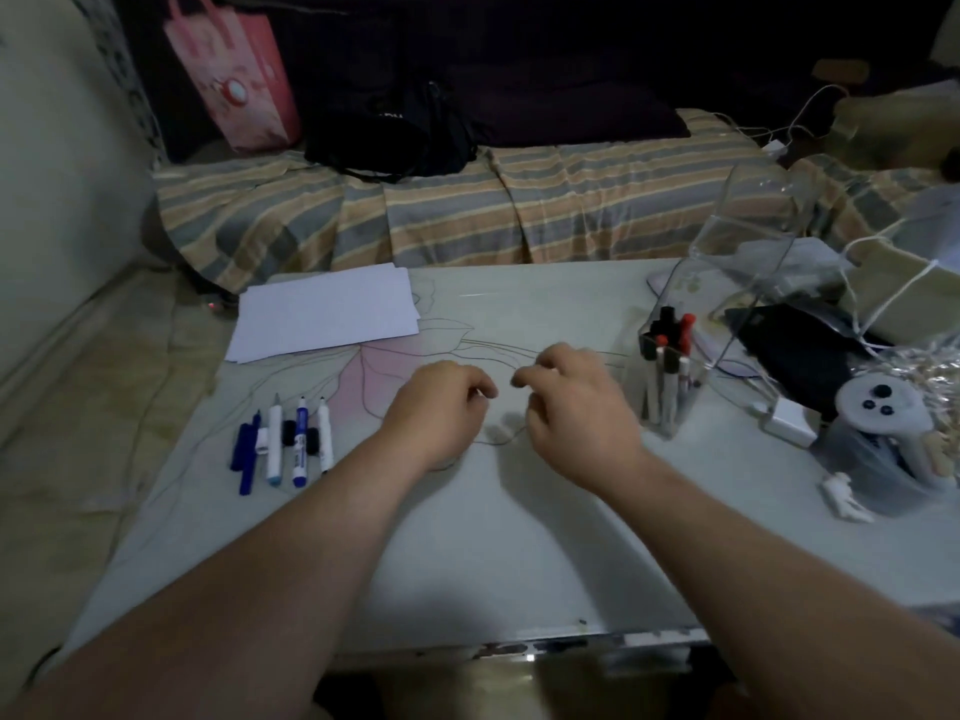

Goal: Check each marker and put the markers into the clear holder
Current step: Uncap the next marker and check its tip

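Several markers (285,444) lie side by side on the left of the table, blue and white barrels with loose caps among them. The clear holder (655,407) stands on the right and holds several markers with red and black caps. My left hand (441,407) hovers over the middle of the table with its fingers curled into a loose fist, and I see nothing in it. My right hand (576,402) is just beside it, left of the holder. Its fingers are loosely bent and blurred, with nothing visible between them.
A stack of white paper (327,309) lies at the table's back left. A tall clear box (748,236), a black pouch (800,350), a white charger (789,420), a game controller (878,407) and a small white figure (844,498) crowd the right side. A striped bed lies behind the table.
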A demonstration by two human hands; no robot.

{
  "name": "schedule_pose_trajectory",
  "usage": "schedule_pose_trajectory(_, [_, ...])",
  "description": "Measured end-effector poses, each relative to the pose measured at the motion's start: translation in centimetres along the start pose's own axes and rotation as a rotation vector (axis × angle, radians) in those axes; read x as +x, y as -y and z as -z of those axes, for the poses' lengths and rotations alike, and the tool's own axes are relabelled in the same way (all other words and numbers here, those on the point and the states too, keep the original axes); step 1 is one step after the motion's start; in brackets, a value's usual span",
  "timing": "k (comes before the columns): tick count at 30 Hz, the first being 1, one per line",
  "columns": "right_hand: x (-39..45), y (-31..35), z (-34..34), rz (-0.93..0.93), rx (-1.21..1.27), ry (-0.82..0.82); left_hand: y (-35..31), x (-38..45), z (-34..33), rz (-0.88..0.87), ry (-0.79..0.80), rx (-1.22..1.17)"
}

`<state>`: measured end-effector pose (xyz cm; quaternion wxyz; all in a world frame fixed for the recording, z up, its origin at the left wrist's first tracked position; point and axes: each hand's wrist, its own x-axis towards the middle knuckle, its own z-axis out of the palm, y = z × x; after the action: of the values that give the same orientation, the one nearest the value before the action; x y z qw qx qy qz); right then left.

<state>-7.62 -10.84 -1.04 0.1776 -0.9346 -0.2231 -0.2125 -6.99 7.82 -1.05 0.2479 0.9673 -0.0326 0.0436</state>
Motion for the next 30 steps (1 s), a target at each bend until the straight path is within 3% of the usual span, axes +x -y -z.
schedule_pose_trajectory(5, [-0.7, 8.8, -4.4, 0.113, 0.141, 0.345, 8.5, -1.4, 4.2, 0.264, -0.038, 0.161])
schedule_pose_trajectory(11, [-1.3, 14.8, -9.8, 0.189, 0.113, 0.531, 15.3, -3.5, 7.3, 0.471, -0.01, 0.214])
schedule_pose_trajectory(17, [-0.9, 15.1, -12.6, 0.231, 0.005, 0.564, 16.1, -3.7, 6.8, 0.41, 0.136, 0.328])
schedule_pose_trajectory(22, [-0.6, 14.8, -12.2, 0.299, -0.097, 0.525, 15.5, -3.3, 6.0, 0.369, 0.148, 0.388])
schedule_pose_trajectory(26, [0.4, 14.2, -10.7, 0.073, -0.078, 0.515, 14.3, -2.9, 4.9, 0.327, 0.147, 0.379])
schedule_pose_trajectory(30, [1.1, 10.2, -8.9, -0.118, -0.088, 0.595, 12.4, -2.8, 3.1, 0.242, 0.229, 0.187])
